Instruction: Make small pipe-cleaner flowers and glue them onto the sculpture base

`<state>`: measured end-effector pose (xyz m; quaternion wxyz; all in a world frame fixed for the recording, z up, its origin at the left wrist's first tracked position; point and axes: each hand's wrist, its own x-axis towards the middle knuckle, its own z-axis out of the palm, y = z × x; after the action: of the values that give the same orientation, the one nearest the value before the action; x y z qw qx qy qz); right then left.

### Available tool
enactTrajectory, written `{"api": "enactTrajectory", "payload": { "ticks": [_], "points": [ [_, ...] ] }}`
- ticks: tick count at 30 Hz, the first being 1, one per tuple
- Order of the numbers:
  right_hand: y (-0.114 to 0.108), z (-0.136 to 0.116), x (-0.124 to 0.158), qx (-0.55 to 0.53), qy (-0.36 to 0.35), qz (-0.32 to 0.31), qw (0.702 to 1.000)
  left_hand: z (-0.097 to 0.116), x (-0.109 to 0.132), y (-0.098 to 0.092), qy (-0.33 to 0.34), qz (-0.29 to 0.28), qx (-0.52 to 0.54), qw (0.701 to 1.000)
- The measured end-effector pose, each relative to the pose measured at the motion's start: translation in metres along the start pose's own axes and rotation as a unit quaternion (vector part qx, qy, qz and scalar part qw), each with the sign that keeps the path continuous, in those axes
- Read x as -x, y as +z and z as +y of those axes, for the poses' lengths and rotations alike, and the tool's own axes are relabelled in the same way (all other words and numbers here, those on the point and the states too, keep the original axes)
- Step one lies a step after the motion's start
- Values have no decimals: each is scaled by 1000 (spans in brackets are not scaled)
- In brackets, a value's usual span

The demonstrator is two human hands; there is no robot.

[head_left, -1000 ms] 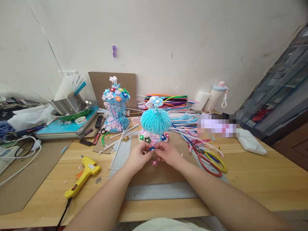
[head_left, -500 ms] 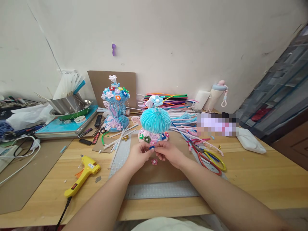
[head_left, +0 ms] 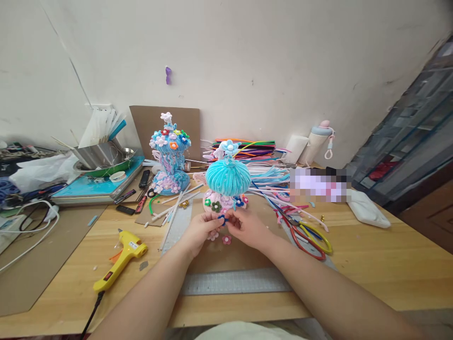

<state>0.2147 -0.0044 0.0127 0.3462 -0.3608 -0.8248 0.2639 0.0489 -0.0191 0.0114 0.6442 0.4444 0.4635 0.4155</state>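
Between my two hands is a small dark blue fuzzy flower, pinched by the fingertips of my left hand and my right hand. Just beyond them stands a pipe-cleaner jellyfish figure with a turquoise dome and a blue and white flower on top. Its pink base carries several small coloured flowers, partly hidden by my hands. A pink flower lies on the cardboard below my right hand, and a paler one sits by my left fingers.
A yellow glue gun lies at left, its cord off the front edge. A second decorated jellyfish stands behind left. Scissors and pipe cleaners lie at right. Cardboard covers a cutting mat.
My hands have shifted slightly, and more of the blue flower shows between the fingertips. The pale flower by my left fingers is now in view. The jellyfish stays in place.
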Motion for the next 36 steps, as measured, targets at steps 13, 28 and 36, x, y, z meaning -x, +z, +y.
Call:
{"api": "enactTrajectory", "payload": {
  "ticks": [13,28,36],
  "points": [
    [5,6,0,16,18,26,999,-2,-1,4,19,26,-15,999],
    [9,11,1,16,8,36,999,-3,-1,5,20,36,-28,999],
    [8,11,1,-19,61,27,998,1,-5,-6,54,118,-72,989]
  ]
}}
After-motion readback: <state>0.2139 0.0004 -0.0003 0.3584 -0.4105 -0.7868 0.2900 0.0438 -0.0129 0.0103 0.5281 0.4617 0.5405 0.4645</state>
